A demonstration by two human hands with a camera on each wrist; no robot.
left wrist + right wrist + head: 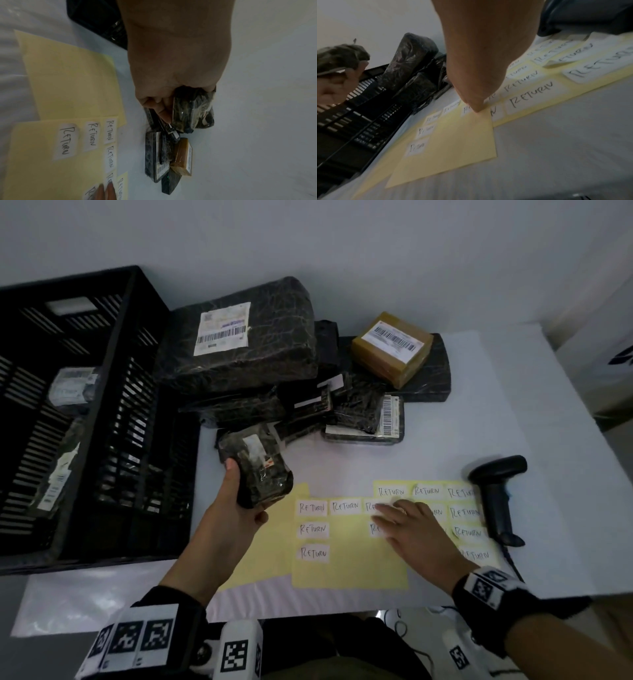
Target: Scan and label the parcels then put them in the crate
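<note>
The person's left hand (239, 501) grips a small wrapped parcel (257, 465), held above the table (513, 412) just beside the crate (102, 419). The right hand (411, 529) lies with fingers straight on the yellow sheet of RETURN labels (312, 529), fingertips pressing one label's edge. To do this well, it should lift a corner cleanly and peel slowly without creasing. The parcel waits near that hand, to its left.
</note>
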